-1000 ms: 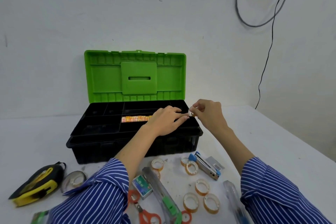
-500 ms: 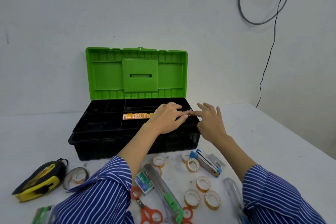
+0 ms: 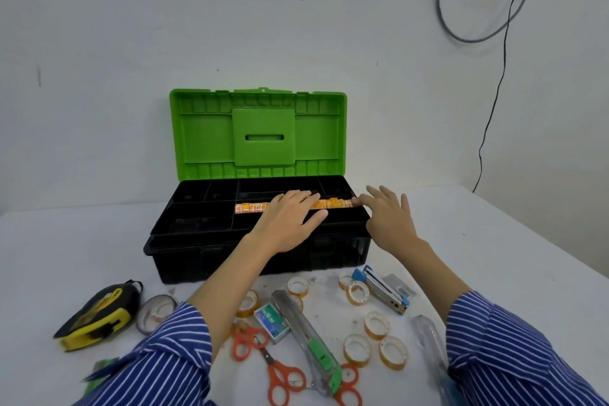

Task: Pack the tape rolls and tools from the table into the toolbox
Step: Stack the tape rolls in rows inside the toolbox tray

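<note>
white table (image 3: pixel 494 241) bears toolbox (image 3: pixel 184 260), tape rolls (image 3: pixel 357 349), scissors (image 3: pixel 280 372).

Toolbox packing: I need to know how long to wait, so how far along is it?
Early on. Done: a row of orange tape rolls lies in a compartment of the open toolbox. In hand: nothing gripped; left hand rests flat on that row, right hand touches its end. Left on the table: loose tape rolls, scissors, stapler, tape measure, utility knife.

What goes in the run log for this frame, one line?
left hand flat on tape row | right hand open at toolbox edge | loose tape rolls, scissors unpacked
</note>
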